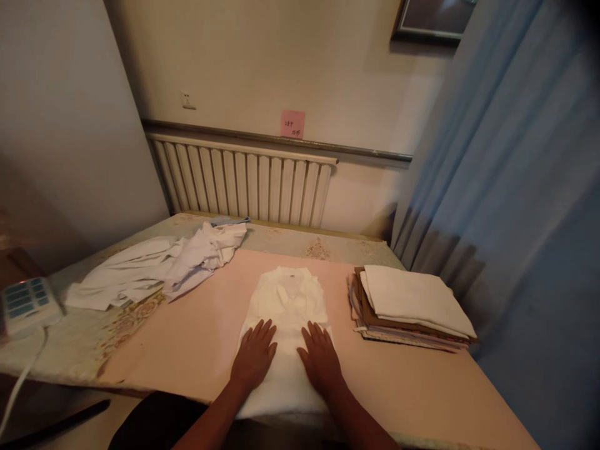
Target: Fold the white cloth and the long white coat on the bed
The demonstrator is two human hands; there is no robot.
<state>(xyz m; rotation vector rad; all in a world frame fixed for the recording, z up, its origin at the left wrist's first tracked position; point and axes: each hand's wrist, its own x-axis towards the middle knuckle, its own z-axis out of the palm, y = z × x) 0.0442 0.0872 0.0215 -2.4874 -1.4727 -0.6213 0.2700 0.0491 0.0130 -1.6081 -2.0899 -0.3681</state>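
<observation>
A white collared shirt (288, 303) lies face up on the pink sheet (197, 337), its collar pointing to the wall and its lower end reaching the table's near edge. My left hand (255, 351) rests flat on the shirt's left side with the fingers spread. On the right side, my right hand (321, 356) lies flat in the same way, fingers apart. Bare fabric shows between the two hands, and neither grips anything.
Folded cloths (417, 300) are stacked on the right. Crumpled white garments (201, 253) lie at the back left. A white power strip (30, 306) with a cord sits at the left edge. Behind the table stand a radiator (244, 181) and, to the right, a blue curtain (506, 187).
</observation>
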